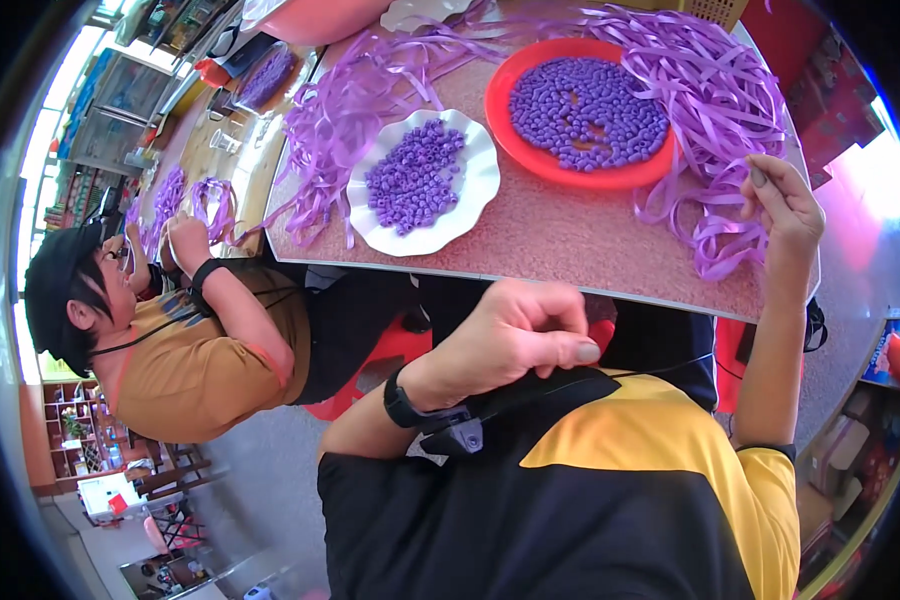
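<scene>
My left hand [530,335] is above my lap, just off the table's near edge. Its fingers are curled and the thumb presses against them; whatever it may pinch is too small to see. Raised over the table's right corner, my right hand [788,205] has thumb and fingertips pinched together beside a heap of purple ribbons [710,90]. I cannot make out what is between them. A red plate [505,115] holds many small purple beads [585,105]. To its left, a white scalloped plate [480,185] carries larger-looking purple beads [410,185].
More purple ribbons [335,120] lie left of the white plate. A co-worker [190,360] in a mustard top sits at my left, hands raised near other ribbons. A pink basin [315,18] and a yellow basket [705,10] stand at the far edge. Shelves [855,450] are at right.
</scene>
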Tool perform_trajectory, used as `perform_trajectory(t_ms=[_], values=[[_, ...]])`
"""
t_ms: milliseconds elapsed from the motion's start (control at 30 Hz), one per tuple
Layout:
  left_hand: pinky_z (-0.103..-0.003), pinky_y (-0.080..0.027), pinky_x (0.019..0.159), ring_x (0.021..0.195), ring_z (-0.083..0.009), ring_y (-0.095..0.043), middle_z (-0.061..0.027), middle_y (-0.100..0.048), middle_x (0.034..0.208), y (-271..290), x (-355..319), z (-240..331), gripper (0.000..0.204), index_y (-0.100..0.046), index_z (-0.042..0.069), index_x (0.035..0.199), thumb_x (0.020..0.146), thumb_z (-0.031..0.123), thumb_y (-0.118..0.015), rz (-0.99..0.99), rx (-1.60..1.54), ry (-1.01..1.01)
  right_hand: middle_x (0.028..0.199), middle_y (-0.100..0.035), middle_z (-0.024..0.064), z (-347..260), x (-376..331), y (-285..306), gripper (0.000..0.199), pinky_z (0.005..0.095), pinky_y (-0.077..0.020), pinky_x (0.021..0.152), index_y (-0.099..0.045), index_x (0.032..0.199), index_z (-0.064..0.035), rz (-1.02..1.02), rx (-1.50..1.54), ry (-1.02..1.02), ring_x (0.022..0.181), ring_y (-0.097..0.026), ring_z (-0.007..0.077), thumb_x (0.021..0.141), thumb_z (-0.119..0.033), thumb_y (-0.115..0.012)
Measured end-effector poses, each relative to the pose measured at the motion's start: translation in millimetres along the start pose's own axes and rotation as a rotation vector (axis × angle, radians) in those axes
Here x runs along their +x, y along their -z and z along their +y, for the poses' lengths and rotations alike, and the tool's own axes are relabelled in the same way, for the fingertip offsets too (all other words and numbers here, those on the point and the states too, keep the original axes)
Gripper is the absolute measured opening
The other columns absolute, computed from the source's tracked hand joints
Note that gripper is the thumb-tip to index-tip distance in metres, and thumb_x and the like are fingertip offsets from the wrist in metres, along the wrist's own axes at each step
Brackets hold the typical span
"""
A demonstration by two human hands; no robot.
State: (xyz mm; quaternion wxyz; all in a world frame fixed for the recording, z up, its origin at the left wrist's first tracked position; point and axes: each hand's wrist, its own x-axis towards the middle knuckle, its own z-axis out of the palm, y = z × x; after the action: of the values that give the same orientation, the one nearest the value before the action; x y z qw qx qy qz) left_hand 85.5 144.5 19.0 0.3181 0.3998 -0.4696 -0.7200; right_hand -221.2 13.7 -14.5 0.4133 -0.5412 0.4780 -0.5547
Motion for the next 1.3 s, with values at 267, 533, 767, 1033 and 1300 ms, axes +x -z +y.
perform_trajectory(t_ms=[267,533,767,1033,1300], values=[[-0.023,-0.041,0.047,0.058,-0.0137,-0.056,-0.0096,-0.057,0.076,31,-8,-15,0.009,-0.063,-0.005,0.088,0.091,0.004,-0.065,0.242,-0.302,-0.143,0.089,-0.065,0.0002,15,-3,-3,0.020,0.0184,-0.0438,0.066,-0.071,0.111,-0.0013,0.014,-0.468,0.263,0.072,-0.054,0.0049,0.093,-0.001,-0.063],[-0.021,-0.037,0.044,0.054,-0.0109,-0.056,-0.0078,-0.062,0.073,74,-32,-1,0.015,-0.067,-0.006,0.102,0.094,0.006,-0.062,0.408,-0.210,-0.338,0.094,-0.067,-0.0017,25,-2,-4,0.020,0.0186,-0.0447,0.068,-0.071,0.112,-0.0038,0.029,-0.637,0.384,0.076,-0.056,0.0048,0.093,-0.003,-0.063],[-0.025,-0.049,0.046,0.072,-0.0225,-0.065,-0.0202,-0.066,0.097,88,-38,-1,0.053,-0.056,-0.012,0.123,0.104,0.035,-0.043,0.299,-0.494,-0.198,0.094,-0.067,-0.0018,25,0,-5,0.022,0.0187,-0.0442,0.068,-0.070,0.114,-0.0050,0.040,-0.648,0.354,0.075,-0.054,0.0048,0.094,-0.003,-0.063],[-0.025,-0.047,0.045,0.066,-0.0216,-0.064,-0.0187,-0.067,0.090,86,-49,-1,0.045,-0.060,-0.011,0.119,0.102,0.029,-0.048,0.402,-0.464,-0.165,0.094,-0.067,-0.0021,27,-1,-4,0.023,0.0183,-0.0435,0.067,-0.070,0.115,-0.0046,0.044,-0.683,0.284,0.073,-0.053,0.0043,0.094,-0.003,-0.062],[-0.024,-0.032,0.039,0.051,-0.0158,-0.049,-0.0070,-0.053,0.067,100,-78,-41,0.021,-0.055,0.002,0.077,0.093,0.011,-0.064,0.672,-0.511,-0.483,0.096,-0.067,-0.0016,43,6,13,0.021,0.0181,-0.0436,0.067,-0.070,0.115,-0.0029,0.022,-0.612,0.315,0.075,-0.054,0.0042,0.095,-0.003,-0.062]])
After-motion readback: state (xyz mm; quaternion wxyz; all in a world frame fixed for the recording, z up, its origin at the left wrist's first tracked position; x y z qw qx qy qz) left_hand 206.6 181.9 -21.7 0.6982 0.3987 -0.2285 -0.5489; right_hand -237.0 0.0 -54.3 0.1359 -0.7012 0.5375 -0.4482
